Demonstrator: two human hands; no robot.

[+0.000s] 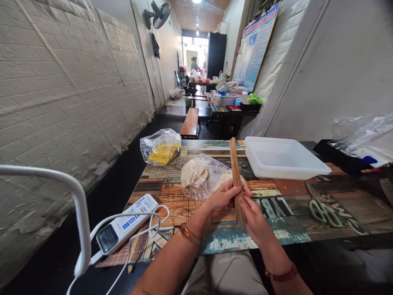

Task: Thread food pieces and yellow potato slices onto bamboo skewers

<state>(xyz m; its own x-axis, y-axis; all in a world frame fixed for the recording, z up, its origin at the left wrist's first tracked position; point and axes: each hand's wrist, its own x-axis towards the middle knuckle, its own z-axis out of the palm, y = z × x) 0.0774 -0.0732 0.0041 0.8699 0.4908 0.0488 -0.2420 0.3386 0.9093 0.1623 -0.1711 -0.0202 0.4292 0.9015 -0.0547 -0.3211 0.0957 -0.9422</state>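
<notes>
A bundle of thin wooden skewers (234,162) stands nearly upright between my hands, over the near middle of the table. My left hand (223,194) is closed round its left side, and my right hand (251,211) grips it lower down from the right. Just behind the hands lies a clear plastic bag (215,168) with pale round flat pieces (194,172) in it. A couple of loose skewers (191,200) poke out below those pieces. Farther left sits a clear bag with yellow flat pieces (165,153).
A white plastic tub (287,157) stands at the back right of the table (276,233). Green-handled scissors (325,213) lie on the right. On the left are a white device (129,223) and its cable. Beyond are a wooden bench (190,122), a cluttered table and a distant person (194,64).
</notes>
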